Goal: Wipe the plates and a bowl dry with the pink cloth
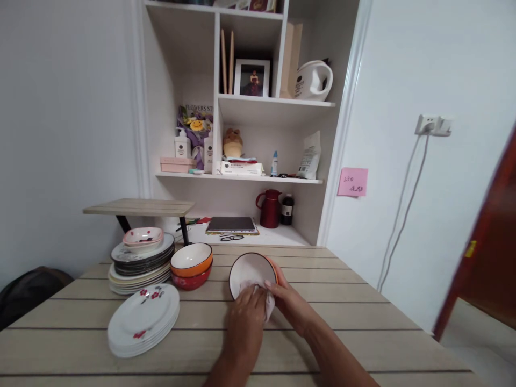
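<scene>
An orange bowl with a white inside and dark rim (pixel 242 271) is tilted toward the camera above the wooden table. My right hand (pixel 288 301) grips its right side, thumb over the rim. My left hand (pixel 248 312) presses a pale cloth (pixel 270 307) against the lower inside of the bowl; its fingers are bunched on the cloth. To the left, another orange bowl (pixel 191 257) sits in a red bowl (pixel 192 280). A stack of white plates with red flowers (pixel 135 317) lies nearer the front.
Behind these stands a taller plate stack (pixel 141 263) topped by small pink-patterned bowls (pixel 143 236). A small raised wooden shelf (pixel 139 207) is at the back left. Beyond the table's back edge are a closed laptop (pixel 230 223), glasses (pixel 231 237) and a red jug (pixel 270 208).
</scene>
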The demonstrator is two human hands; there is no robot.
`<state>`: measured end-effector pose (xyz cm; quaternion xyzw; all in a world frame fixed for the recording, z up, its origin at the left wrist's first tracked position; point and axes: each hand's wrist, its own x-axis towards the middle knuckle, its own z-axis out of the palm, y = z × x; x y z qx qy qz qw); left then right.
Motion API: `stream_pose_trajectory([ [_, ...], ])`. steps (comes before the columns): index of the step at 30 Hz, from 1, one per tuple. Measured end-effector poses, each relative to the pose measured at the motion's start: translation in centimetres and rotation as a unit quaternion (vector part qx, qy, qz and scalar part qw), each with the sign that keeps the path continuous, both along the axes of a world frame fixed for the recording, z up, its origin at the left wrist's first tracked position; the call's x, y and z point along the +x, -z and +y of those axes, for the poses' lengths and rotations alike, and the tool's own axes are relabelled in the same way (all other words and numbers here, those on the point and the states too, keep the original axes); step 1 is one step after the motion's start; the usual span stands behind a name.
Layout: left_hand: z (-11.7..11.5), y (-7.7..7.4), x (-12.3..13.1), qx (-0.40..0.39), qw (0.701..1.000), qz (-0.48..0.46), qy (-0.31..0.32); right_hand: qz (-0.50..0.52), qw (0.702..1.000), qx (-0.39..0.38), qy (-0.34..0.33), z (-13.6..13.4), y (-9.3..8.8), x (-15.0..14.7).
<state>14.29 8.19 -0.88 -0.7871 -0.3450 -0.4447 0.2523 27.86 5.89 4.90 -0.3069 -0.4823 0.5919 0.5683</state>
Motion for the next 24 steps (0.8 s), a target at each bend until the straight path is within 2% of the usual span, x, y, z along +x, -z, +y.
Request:
stream_pose_trajectory([
  [6,-0.2,0.0,0.2,0.003,1.0,0.007,0.006,0.025,0.998,-0.022,0.056,0.2,0.5,-0.9],
  [9,-0.4,-0.1,0.2,0.008,1.0,0.019,0.021,0.018,0.998,-0.026,0.056,0.4,0.3,-0.8],
  [14,-0.5,-0.2,0.4,0.04,0.995,0.044,0.077,-0.05,0.998,-0.032,0.036,-0.2,-1.0,1.1],
  [19,-0.4,-0.1,0.7,0.036,0.99,0.067,0.119,-0.113,0.992,-0.052,0.03,-0.4,-1.7,3.8],
  [24,-0.7,-0.4,0.7,0.046,0.991,0.056,0.115,-0.137,0.988,-0.065,0.011,-0.3,-1.5,4.5],
])
